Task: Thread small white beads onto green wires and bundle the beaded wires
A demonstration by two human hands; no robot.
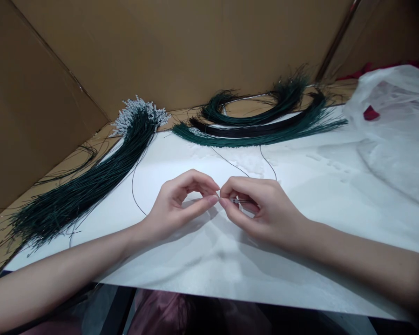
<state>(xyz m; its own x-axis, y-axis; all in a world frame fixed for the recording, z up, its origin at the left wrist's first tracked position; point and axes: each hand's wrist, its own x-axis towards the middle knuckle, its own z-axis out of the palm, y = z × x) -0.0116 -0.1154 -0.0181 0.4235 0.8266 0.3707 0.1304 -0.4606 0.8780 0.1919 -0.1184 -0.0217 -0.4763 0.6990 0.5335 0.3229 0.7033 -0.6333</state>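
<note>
Above the white tabletop, my left hand (181, 200) and my right hand (261, 204) meet fingertip to fingertip. My right thumb and forefinger pinch a thin dark wire with a small pale bead-like bit (235, 201) showing inside the curl of the fingers. My left thumb and forefinger close at the same spot; what lies between them is too small to make out. Left of my hands lies a thick bundle of dark green wires (104, 172), with white beaded-looking tips (139, 114) at its far end.
Curved bundles of bare green wires (258, 139) lie at the back of the white table (195, 274). A clear plastic bag (398, 139) with a red piece (371, 113) stands at the right. Cardboard walls (195, 46) enclose the far side. Loose wires (268, 160) lie beyond my hands.
</note>
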